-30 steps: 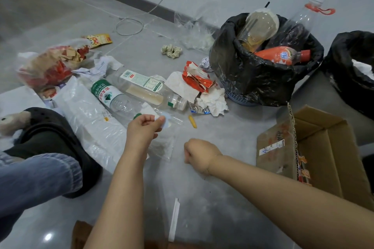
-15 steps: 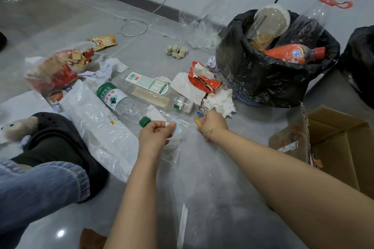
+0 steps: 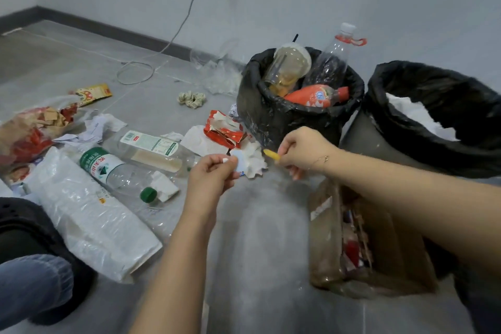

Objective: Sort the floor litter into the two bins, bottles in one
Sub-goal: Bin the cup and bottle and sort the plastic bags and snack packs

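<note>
Right hand (image 3: 303, 153) fingers pinch yellow scrap (image 3: 272, 155) above floor, near bottle bin (image 3: 271, 116). Left hand (image 3: 210, 175) fingers pinch white scrap (image 3: 239, 162). Two bottles (image 3: 113, 171) lie on floor.

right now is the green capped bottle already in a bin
No, the green capped bottle lies on the floor among the litter, left of the left hand and apart from both bins.
</note>
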Demonstrator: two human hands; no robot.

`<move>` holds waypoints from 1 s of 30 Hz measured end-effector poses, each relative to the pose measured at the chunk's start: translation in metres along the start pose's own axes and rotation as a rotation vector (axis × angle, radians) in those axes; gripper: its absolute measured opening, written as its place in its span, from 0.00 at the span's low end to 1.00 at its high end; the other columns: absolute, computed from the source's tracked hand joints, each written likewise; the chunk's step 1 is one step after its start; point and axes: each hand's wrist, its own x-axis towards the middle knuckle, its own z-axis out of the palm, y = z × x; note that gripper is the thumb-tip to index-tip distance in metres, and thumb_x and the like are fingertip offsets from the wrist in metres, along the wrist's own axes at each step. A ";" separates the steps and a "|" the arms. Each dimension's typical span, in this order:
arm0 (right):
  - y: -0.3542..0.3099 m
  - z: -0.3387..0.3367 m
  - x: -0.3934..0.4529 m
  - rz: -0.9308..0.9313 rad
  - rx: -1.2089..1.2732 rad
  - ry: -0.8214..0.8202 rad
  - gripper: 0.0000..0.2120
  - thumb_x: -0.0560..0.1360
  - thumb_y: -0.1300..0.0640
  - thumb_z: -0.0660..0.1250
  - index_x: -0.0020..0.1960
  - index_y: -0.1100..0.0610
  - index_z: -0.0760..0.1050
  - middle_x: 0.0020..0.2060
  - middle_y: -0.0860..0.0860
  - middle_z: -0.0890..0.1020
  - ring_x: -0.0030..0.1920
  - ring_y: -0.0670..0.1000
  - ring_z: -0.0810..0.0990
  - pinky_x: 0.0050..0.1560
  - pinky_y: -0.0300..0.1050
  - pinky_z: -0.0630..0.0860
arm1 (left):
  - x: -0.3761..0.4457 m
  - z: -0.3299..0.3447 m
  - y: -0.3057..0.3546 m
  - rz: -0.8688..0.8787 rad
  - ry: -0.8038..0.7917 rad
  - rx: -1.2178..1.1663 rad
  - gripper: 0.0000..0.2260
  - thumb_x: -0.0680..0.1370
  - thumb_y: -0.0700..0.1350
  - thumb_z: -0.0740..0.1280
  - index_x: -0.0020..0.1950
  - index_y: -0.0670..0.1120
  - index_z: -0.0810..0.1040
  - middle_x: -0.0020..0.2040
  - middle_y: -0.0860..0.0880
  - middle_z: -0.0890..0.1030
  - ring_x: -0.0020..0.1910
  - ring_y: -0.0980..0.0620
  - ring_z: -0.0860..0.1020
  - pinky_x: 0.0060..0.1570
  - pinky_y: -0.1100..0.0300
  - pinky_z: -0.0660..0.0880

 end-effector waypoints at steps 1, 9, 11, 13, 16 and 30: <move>0.003 -0.024 -0.011 -0.007 -0.002 0.016 0.06 0.71 0.67 0.70 0.37 0.61 0.76 0.27 0.56 0.79 0.23 0.51 0.78 0.26 0.44 0.79 | -0.006 0.019 0.008 0.017 -0.056 -0.006 0.02 0.76 0.39 0.69 0.45 0.44 0.76 0.34 0.50 0.79 0.33 0.56 0.79 0.33 0.67 0.75; 0.049 -0.156 -0.085 -0.039 0.103 0.273 0.04 0.71 0.65 0.72 0.43 0.62 0.77 0.30 0.57 0.81 0.27 0.53 0.80 0.29 0.43 0.81 | -0.038 0.144 0.058 0.196 -0.370 0.057 0.02 0.77 0.38 0.68 0.46 0.41 0.77 0.36 0.44 0.81 0.37 0.52 0.82 0.39 0.64 0.79; 0.068 -0.185 -0.090 -0.012 0.173 0.399 0.04 0.71 0.66 0.72 0.43 0.62 0.78 0.32 0.58 0.81 0.26 0.52 0.80 0.29 0.43 0.81 | -0.040 0.180 0.066 0.255 -0.418 0.106 0.02 0.76 0.38 0.69 0.44 0.42 0.77 0.35 0.45 0.81 0.37 0.51 0.82 0.42 0.62 0.81; 0.088 -0.206 -0.087 0.031 0.197 0.465 0.03 0.71 0.66 0.72 0.42 0.62 0.78 0.32 0.58 0.81 0.27 0.52 0.80 0.31 0.43 0.82 | -0.039 0.218 0.070 0.283 -0.450 0.137 0.02 0.76 0.38 0.69 0.47 0.42 0.78 0.37 0.45 0.82 0.38 0.51 0.83 0.45 0.59 0.81; 0.116 -0.224 -0.077 0.087 0.167 0.504 0.05 0.71 0.65 0.72 0.45 0.65 0.78 0.35 0.60 0.83 0.30 0.55 0.82 0.34 0.46 0.83 | -0.035 0.265 0.072 0.308 -0.504 0.270 0.14 0.75 0.42 0.71 0.60 0.41 0.77 0.49 0.45 0.83 0.47 0.49 0.83 0.55 0.53 0.79; 0.063 -0.179 -0.069 -0.145 0.059 0.349 0.05 0.73 0.61 0.70 0.49 0.60 0.79 0.39 0.55 0.83 0.36 0.50 0.83 0.38 0.42 0.82 | -0.023 0.161 0.065 0.378 -0.359 0.479 0.09 0.76 0.41 0.69 0.55 0.49 0.81 0.50 0.50 0.83 0.51 0.54 0.81 0.56 0.56 0.78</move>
